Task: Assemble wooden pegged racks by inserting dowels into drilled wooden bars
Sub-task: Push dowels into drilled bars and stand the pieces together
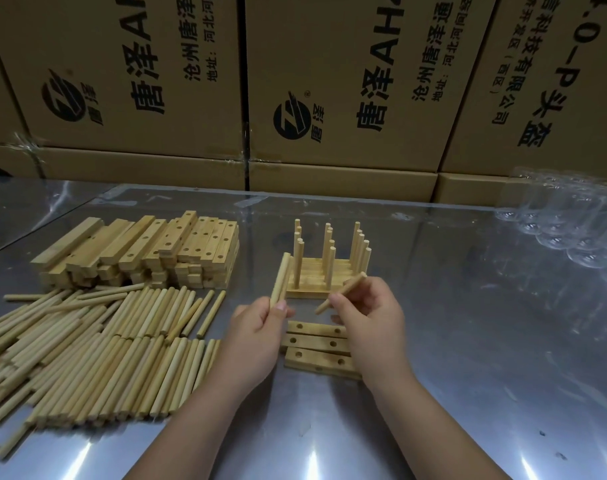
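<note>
Three drilled bars (315,344) lie side by side on the table (468,341), just under both hands with their holes facing up. That placement probably lets pegs go straight down into them without reaching. The heap of dowels (87,348) and the stack of bars (139,251) sit to the left as supply. The finished racks (326,268) stand just behind the bars, out of the way.

The right hand (367,317) pinches one dowel (341,292) between thumb and fingertips. The dowel is tilted, with its lower end pointing down-left and hanging above the bars, not yet in a hole. The left hand (260,327) has its fingers curled round spare dowels (281,282) (two, it seems). It grips them near their lower ends so they stick up past the fingertips, likely ready to hand over next.
</note>
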